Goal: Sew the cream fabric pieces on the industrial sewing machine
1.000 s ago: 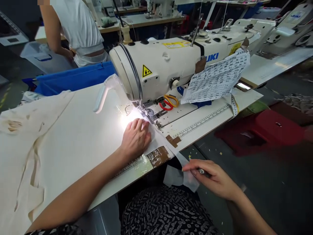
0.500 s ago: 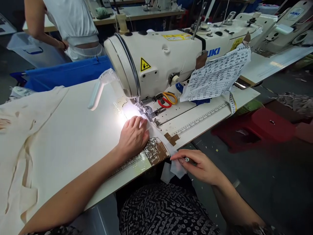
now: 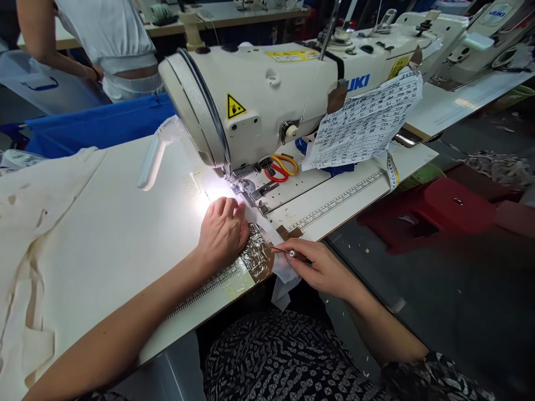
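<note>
My left hand [image 3: 223, 233] rests on the table just before the sewing machine's needle area, fingers curled together over the upper end of a white fabric strip [image 3: 282, 269]. Its fingertips are partly hidden in the lamp glare. From there the strip runs down over the table's front edge and hangs below it. My right hand [image 3: 317, 264] is closed around the dark handle of an awl [image 3: 292, 253], whose thin metal tip points left across the strip. The sewing machine [image 3: 251, 100] stands right behind my left hand, its presser foot lit.
Red-and-orange-handled scissors [image 3: 281, 168] lie on the machine bed. A handwritten sheet [image 3: 363, 122] hangs from the machine. Cream fabric [image 3: 25, 223] covers the table's left end. A red stool [image 3: 438, 209] stands at right. Another person [image 3: 108, 44] is beyond the blue cloth [image 3: 100, 125].
My right hand has moved up and left along the strip, and the awl's tip now shows over it. My left hand stays by the needle area. The whole view has shifted slightly.
</note>
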Motion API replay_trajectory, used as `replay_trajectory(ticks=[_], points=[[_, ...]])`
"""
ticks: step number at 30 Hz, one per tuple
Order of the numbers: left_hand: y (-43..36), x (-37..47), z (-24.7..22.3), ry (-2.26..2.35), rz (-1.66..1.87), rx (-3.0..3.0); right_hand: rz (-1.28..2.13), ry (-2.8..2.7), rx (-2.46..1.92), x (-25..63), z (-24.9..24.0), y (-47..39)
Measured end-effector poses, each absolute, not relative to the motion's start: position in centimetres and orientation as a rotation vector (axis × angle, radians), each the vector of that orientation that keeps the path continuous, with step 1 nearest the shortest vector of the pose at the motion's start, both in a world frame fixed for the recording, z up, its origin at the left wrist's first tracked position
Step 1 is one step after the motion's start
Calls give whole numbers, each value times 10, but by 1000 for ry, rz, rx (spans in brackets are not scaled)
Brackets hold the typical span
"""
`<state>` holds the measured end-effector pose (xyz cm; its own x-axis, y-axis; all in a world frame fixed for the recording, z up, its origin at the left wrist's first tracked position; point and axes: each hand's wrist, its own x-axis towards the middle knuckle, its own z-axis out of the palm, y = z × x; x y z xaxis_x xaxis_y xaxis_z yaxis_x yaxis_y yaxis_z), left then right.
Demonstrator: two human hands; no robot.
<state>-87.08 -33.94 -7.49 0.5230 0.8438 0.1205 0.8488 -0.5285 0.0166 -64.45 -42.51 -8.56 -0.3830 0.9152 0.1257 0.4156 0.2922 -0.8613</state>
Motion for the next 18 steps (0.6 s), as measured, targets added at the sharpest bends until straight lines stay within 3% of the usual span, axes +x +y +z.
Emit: replay_trajectory(ticks=[11,18], points=[[-327,-876,-73,-1482,-92,-2661,1868,-966,-1145,-683,-93,-443],[-334,-879,-78,-1469,-159,-2686,1364,-1386,-1361,-676,-99,-459]])
